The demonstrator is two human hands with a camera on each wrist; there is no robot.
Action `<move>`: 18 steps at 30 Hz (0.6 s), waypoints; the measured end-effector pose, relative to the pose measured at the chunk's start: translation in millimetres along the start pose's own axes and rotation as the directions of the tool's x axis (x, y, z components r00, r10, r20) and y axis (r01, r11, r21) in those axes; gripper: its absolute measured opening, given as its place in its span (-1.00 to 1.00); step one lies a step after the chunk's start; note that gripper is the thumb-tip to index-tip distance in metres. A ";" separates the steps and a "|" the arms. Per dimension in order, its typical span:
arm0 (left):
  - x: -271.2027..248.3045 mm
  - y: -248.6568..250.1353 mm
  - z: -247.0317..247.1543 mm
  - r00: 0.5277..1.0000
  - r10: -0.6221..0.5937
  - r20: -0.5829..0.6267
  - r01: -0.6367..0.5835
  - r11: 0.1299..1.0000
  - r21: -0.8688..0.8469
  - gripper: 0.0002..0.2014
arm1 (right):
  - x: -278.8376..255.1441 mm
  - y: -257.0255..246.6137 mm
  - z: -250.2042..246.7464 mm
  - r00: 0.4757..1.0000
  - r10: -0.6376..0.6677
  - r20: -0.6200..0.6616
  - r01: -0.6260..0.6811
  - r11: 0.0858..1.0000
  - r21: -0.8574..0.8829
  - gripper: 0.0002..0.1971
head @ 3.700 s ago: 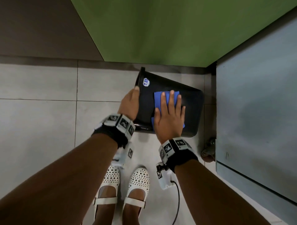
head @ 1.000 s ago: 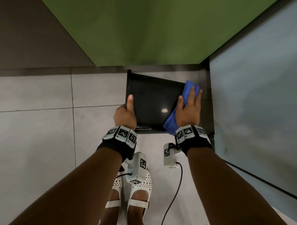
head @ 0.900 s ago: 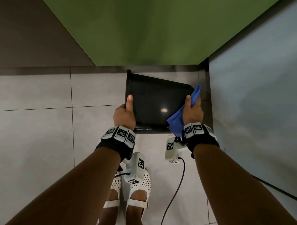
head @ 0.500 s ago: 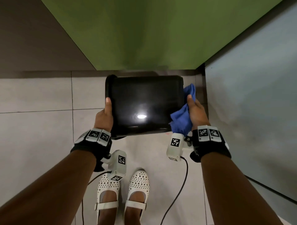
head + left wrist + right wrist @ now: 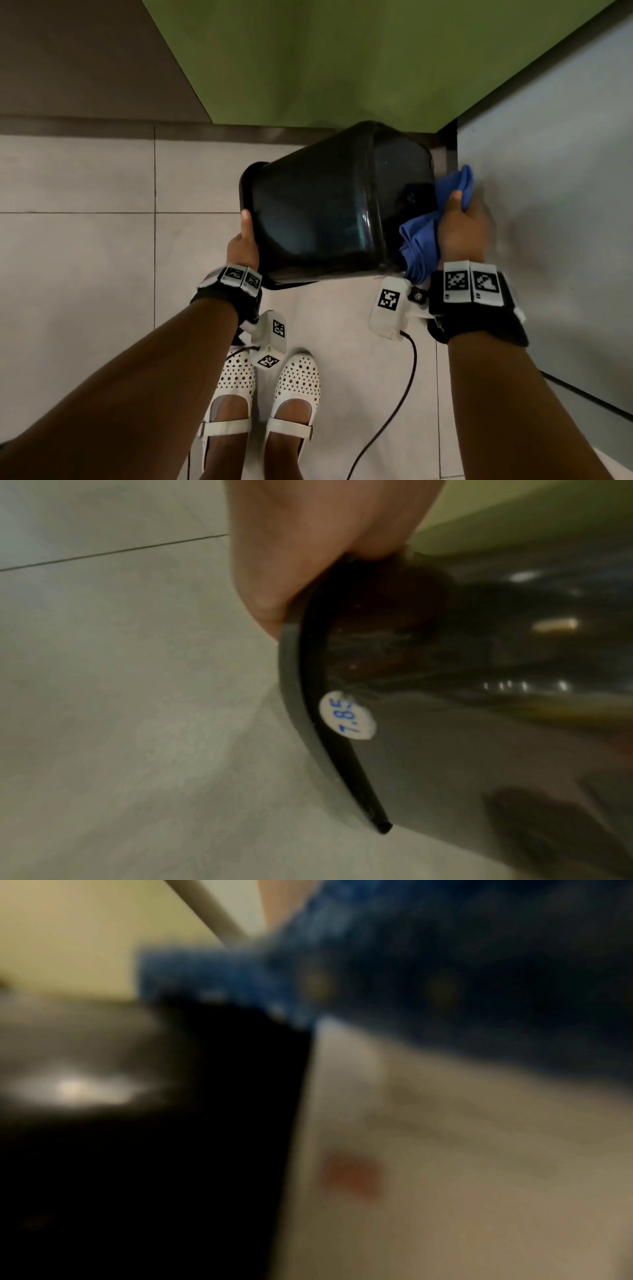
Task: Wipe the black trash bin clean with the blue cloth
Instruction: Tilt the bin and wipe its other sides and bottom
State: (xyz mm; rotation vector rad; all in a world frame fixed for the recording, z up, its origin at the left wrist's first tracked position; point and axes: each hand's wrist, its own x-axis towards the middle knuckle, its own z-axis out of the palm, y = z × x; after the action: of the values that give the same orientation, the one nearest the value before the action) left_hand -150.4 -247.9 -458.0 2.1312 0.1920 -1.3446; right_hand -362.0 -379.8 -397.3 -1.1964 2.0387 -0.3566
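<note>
The glossy black trash bin [image 5: 315,209] is held tipped on its side above the floor, its rim to the left and its base to the right. My left hand [image 5: 244,240] grips the rim, thumb on the outside; in the left wrist view the fingers [image 5: 308,547] clamp the rim [image 5: 294,696] beside a round white price sticker [image 5: 347,715]. My right hand [image 5: 460,226] grips the bunched blue cloth [image 5: 421,246] against the bin's base end. The right wrist view is blurred and shows the blue cloth [image 5: 377,974] over the black bin [image 5: 154,1137].
A green panel [image 5: 325,58] stands just behind the bin and a grey wall [image 5: 555,205] close on the right. Light floor tiles [image 5: 85,274] spread to the left. My white shoes [image 5: 267,387] and a black cable [image 5: 394,411] lie below the bin.
The bin has been turned and tilted so that its base end swings toward me on the right. My right hand with the cloth stays at that end; my left hand keeps hold of the rim.
</note>
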 end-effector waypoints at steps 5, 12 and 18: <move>-7.7 8.4 12.3 0.982 0.085 -0.171 -0.084 0.996 0.010 -0.56 | -28.9 -16.5 16.6 0.995 -0.069 -0.070 0.069 0.998 -0.001 -0.58; -11.8 6.8 6.2 0.990 0.001 0.139 0.003 1.000 -0.027 -0.21 | -53.6 -24.5 31.9 0.996 -0.051 -0.071 0.052 0.999 0.014 -0.59; -46.8 20.7 2.6 0.927 -0.054 0.372 0.076 0.996 -0.046 -0.35 | -66.0 -17.2 36.4 0.995 -0.045 -0.086 0.047 0.999 0.020 -0.60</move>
State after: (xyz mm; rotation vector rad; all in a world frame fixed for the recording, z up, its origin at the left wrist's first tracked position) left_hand -165.9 -257.1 -410.0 1.7932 0.1471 -1.7287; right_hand -305.6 -329.0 -382.9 -1.2352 2.0772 -0.4581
